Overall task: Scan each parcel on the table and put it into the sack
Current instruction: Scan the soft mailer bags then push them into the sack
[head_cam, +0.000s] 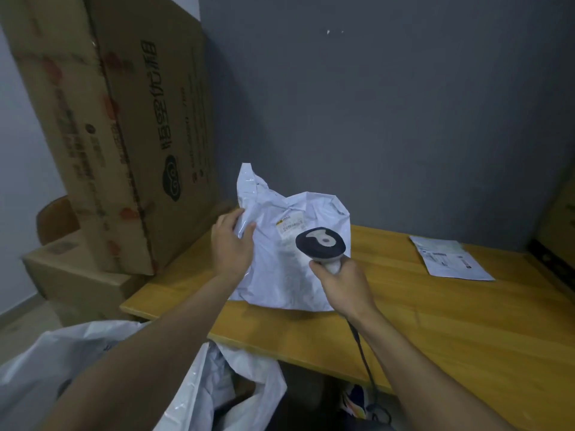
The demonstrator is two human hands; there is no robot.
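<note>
left grip [231, 241] pinching, right grip [345, 286] clenched

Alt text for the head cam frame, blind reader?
A person's left hand holds a white plastic parcel upright on a wooden table while the right hand aims a handheld scanner at its label. A flat parcel lies further right on the table, and an open white sack sits below the near edge.

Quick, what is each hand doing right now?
Left hand: gripping the crinkled white plastic parcel bag.
Right hand: gripping the black-headed white handheld scanner.
</note>
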